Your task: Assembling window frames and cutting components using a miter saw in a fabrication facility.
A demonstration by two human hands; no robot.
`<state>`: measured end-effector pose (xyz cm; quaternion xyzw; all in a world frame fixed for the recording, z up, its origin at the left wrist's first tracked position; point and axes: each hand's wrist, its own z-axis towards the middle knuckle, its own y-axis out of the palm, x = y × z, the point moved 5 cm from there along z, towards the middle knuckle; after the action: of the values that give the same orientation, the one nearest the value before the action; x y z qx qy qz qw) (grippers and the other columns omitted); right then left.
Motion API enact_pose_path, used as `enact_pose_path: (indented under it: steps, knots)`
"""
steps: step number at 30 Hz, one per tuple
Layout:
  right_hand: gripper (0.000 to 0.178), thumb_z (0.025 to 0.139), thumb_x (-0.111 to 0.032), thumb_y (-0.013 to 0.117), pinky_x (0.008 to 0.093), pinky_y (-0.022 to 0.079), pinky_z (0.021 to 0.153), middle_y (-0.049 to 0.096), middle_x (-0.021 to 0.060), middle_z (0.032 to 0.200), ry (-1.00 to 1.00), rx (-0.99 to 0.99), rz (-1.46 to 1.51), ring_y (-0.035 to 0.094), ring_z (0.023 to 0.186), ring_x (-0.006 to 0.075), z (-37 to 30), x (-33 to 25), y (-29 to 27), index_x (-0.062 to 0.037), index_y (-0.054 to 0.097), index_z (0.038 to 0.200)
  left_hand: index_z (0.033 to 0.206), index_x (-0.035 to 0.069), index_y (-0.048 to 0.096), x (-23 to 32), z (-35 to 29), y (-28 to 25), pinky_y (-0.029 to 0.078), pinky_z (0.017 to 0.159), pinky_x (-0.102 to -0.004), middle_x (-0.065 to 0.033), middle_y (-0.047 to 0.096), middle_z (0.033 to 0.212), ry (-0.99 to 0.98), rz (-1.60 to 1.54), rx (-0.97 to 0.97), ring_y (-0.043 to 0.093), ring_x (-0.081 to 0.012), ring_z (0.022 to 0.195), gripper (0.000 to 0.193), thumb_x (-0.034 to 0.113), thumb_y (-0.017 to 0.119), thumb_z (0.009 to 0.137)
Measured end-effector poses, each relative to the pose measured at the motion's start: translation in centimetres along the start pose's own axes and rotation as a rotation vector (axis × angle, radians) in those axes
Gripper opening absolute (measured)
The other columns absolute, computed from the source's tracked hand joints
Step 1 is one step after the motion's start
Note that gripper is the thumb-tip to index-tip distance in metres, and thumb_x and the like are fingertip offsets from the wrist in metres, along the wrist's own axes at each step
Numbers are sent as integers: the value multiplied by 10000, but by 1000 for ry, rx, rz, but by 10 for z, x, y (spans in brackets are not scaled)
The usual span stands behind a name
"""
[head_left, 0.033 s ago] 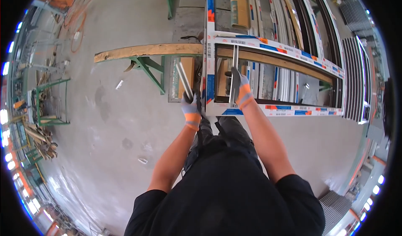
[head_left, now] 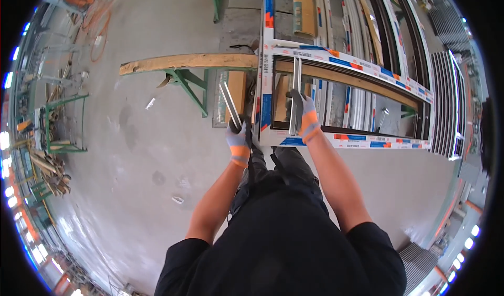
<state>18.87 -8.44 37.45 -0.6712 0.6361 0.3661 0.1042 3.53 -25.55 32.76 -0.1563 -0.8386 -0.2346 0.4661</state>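
Observation:
Both my hands wear grey and orange work gloves with dark palms. My left hand (head_left: 239, 137) is closed round the lower end of a short white strip (head_left: 229, 105), which slants up and to the left beside the frame. Over the near left corner of a large window frame (head_left: 266, 104), my right hand (head_left: 304, 110) grips a second pale strip (head_left: 297, 75), held nearly upright in the picture. The frame has dark inner edges and white protective tape with blue and orange print. My fingers partly hide both strips.
The frame rests on a wooden beam (head_left: 189, 61) with green metal legs (head_left: 190, 88). Long profiles (head_left: 362, 107) and a cardboard piece (head_left: 304, 12) lie below and beyond it. Grey ribbed panels (head_left: 446, 101) stand at the right. A green rack (head_left: 67, 122) and scrap pieces (head_left: 50, 172) are at the left.
The view has shifted slightly. Both hands keep hold of their strips, and the strip in my right hand sits slightly lower and farther right against the frame.

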Motion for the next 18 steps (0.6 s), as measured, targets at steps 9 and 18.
enact_pose_path:
  steps: [9, 18]
  knots:
    - [92, 926, -92, 601, 283, 511, 628, 645, 58, 805, -269, -56, -4, 618, 693, 147, -49, 54, 108, -24, 598, 989, 1176, -23, 585, 60, -77, -15, 435, 586, -221, -17, 648, 887, 41, 157, -379, 558, -71, 702, 376, 143, 706, 860]
    - [428, 912, -313, 618, 446, 492, 864, 646, 247, 1065, -701, -185, -987, 609, 1000, 425, -78, 118, 144, 19, 543, 1172, 1067, -32, 641, -3, 1, -112, 495, 661, -258, -31, 689, 892, 79, -3, 133, 610, -116, 759, 218, -25, 654, 850]
